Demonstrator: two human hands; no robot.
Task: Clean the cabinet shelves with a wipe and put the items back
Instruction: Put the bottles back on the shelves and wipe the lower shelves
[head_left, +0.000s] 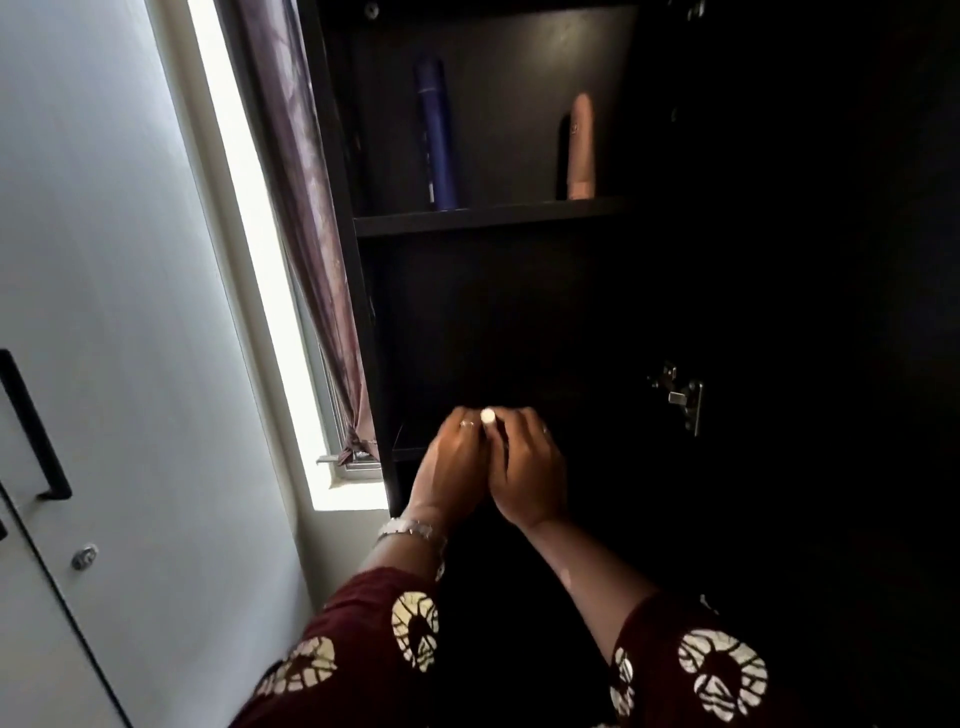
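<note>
Holding a small item with a white round cap (487, 415) between both hands, I am at the front of the lower shelf (410, 453) of the dark cabinet. My left hand (452, 467) and right hand (527, 470) press together around it, fingers (519, 421) closed narrow on it; its body is hidden, so I cannot tell what it is. No wipe shows.

I judge the step is putting this item back. To do it well, I should set it upright, deep enough from the edge, and release one hand first.

On the upper shelf (493, 217) stand a blue bottle (437, 135) and, well apart to the right, a peach bottle (580, 148), both upright. The lower compartment is too dark to tell its contents. A curtain (306, 208) hangs beside the cabinet.
</note>
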